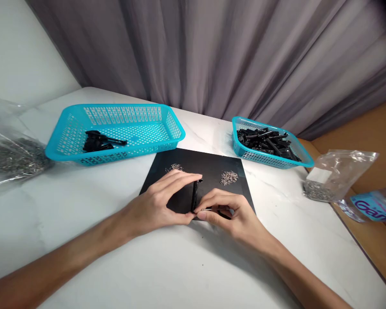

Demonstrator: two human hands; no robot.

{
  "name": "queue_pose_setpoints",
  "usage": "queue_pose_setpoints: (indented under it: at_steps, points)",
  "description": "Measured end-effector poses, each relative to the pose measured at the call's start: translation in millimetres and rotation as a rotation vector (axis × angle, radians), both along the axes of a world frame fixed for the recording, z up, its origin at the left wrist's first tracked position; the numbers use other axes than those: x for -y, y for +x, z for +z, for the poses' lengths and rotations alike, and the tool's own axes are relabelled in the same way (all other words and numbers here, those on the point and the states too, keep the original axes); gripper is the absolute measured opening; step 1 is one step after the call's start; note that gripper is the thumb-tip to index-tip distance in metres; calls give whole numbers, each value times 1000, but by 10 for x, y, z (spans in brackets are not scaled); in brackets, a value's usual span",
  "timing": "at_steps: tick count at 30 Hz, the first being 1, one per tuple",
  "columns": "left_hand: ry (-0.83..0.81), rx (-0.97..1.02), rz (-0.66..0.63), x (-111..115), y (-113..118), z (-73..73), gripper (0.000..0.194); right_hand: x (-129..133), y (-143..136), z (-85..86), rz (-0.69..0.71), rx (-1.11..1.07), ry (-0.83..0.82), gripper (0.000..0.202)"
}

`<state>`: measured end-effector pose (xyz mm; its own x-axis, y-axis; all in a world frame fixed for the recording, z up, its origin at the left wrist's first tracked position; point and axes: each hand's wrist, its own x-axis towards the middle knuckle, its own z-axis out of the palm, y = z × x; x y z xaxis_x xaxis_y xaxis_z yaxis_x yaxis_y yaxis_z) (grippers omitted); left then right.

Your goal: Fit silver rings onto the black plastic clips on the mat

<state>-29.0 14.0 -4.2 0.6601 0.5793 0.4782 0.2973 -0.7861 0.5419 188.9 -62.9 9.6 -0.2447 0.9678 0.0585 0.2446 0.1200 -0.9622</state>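
Observation:
My left hand (164,197) holds a slim black plastic part (194,196) by its two ends, thumb at the near end and fingers at the far end. Close by on the right, my right hand (230,210) pinches a thin metal rod-like tool (207,209), its tip at the near end of the black part. Whether the tip touches the part I cannot tell. Both hands are over a black mat (209,165). On the mat lie a pile of small metal pieces (229,177) at right and another small metal pile (176,167) partly behind my left hand.
A blue basket (131,148) at back left contains a few black parts (98,140). Another blue basket (260,158) at back right is heaped with black parts (266,141). Plastic bags of metal pieces stand at far left (16,154) and right (321,189), beside a bottle (373,205).

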Motion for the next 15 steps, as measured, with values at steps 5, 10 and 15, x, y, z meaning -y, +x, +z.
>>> queue_pose_setpoints:
  at_steps: [5, 10, 15]
  points:
    - [72, 72, -16, -5, 21, 27, 62, 17, -39, 28, -101, -28, 32, 15]
    - [92, 77, -25, -8, 33, 54, 62, 22, -50, -2, -139, -64, -12, 15]
    - [72, 85, -15, -12, 34, 74, 59, 15, -54, 4, -172, -90, -32, 17]
